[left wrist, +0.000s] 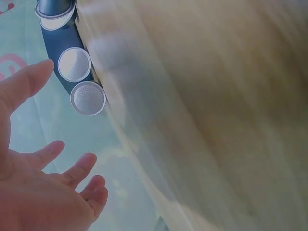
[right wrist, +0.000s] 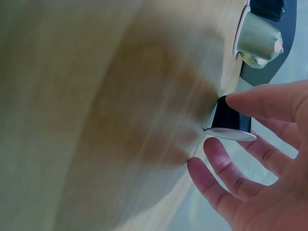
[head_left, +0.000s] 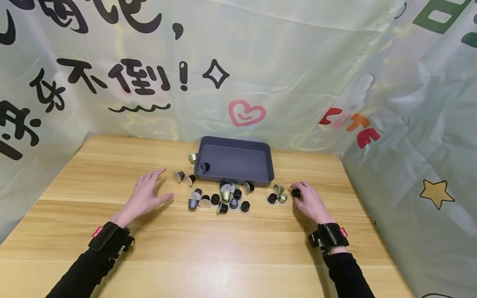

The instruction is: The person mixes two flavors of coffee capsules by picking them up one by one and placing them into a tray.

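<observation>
Near the right end of the capsules, my right hand (head_left: 310, 203) pinches a black coffee capsule (head_left: 296, 193) between thumb and fingers. In the right wrist view that capsule (right wrist: 232, 118) lies on its side at the table surface, its pale lid towards the lower fingers. Just left of it are a green capsule (head_left: 282, 199), a black one (head_left: 272, 199) and a pale one (head_left: 278, 189). My left hand (head_left: 145, 194) hovers over the table with fingers spread, holding nothing. The capsules nearest to it are two lying on their sides (head_left: 179, 177).
A dark blue-grey tray (head_left: 238, 159) stands at the table's back, one black capsule (head_left: 204, 167) inside it at the left. Several mixed capsules (head_left: 225, 195) cluster before its front edge. A greenish capsule (head_left: 192, 157) sits beside its left rim. Printed cloth (head_left: 298, 82) hangs behind the table.
</observation>
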`<state>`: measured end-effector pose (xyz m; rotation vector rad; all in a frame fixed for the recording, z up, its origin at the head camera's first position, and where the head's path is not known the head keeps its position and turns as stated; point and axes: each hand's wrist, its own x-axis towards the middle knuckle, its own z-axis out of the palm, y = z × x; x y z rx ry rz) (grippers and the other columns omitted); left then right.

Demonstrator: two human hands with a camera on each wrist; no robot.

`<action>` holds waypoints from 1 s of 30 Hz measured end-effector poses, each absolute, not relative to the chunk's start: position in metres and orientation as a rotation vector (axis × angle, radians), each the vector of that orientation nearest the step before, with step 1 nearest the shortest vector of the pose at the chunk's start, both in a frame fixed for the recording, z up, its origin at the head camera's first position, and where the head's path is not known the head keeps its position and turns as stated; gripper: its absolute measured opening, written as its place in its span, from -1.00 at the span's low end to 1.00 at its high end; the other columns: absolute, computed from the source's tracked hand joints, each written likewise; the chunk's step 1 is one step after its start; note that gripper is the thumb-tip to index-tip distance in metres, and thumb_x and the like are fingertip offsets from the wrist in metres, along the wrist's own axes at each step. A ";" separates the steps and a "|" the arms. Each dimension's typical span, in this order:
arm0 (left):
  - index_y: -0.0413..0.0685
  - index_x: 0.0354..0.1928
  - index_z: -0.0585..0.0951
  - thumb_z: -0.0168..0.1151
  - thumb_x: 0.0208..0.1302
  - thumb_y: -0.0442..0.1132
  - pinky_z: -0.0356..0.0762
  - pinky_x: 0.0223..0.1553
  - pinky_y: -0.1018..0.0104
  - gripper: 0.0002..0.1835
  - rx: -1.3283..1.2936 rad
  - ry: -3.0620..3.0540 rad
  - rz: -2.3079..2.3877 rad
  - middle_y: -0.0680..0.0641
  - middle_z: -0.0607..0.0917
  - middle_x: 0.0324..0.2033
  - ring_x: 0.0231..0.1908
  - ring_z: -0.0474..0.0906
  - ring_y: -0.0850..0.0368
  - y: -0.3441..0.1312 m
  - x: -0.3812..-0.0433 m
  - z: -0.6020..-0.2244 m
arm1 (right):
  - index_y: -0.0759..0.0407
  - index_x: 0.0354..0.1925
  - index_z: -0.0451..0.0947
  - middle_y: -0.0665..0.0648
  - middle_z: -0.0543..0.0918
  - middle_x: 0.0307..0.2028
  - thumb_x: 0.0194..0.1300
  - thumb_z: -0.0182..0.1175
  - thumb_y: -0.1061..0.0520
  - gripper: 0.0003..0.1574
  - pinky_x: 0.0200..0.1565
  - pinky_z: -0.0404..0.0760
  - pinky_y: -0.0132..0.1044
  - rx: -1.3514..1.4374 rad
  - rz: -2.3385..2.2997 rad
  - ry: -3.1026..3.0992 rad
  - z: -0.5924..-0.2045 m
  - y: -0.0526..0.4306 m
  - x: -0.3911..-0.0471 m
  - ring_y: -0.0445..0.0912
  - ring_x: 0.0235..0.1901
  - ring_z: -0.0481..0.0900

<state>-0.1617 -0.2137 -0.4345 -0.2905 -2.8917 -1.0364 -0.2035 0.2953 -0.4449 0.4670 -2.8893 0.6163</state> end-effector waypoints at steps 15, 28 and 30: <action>-0.29 0.50 0.11 0.41 0.19 -0.11 -0.11 0.35 -0.65 -0.04 -0.269 -2.915 -1.015 -0.55 0.16 0.42 0.40 0.00 -0.59 -0.212 -0.160 -0.433 | 0.32 0.00 0.59 0.38 0.62 -0.05 0.08 0.25 0.47 -0.55 0.08 0.60 0.30 0.461 0.647 -2.885 -0.446 0.296 -0.205 0.34 -0.03 0.62; -0.30 0.49 0.11 0.43 0.18 -0.10 -0.14 0.33 -0.67 -0.03 -0.276 -2.937 -0.980 -0.55 0.13 0.43 0.40 -0.03 -0.62 -0.214 -0.157 -0.435 | 0.31 0.04 0.58 0.35 0.65 -0.04 0.12 0.32 0.42 -0.54 -0.14 0.67 0.02 0.439 0.753 -2.730 -0.419 0.271 -0.205 0.15 -0.22 0.65; -0.30 0.49 0.11 0.42 0.18 -0.10 -0.14 0.33 -0.67 -0.03 -0.278 -2.939 -0.985 -0.55 0.13 0.43 0.40 -0.03 -0.62 -0.214 -0.156 -0.435 | 0.32 0.05 0.58 0.35 0.65 -0.02 0.13 0.32 0.42 -0.54 -0.10 0.69 0.07 0.459 0.781 -2.714 -0.414 0.264 -0.206 0.18 -0.18 0.66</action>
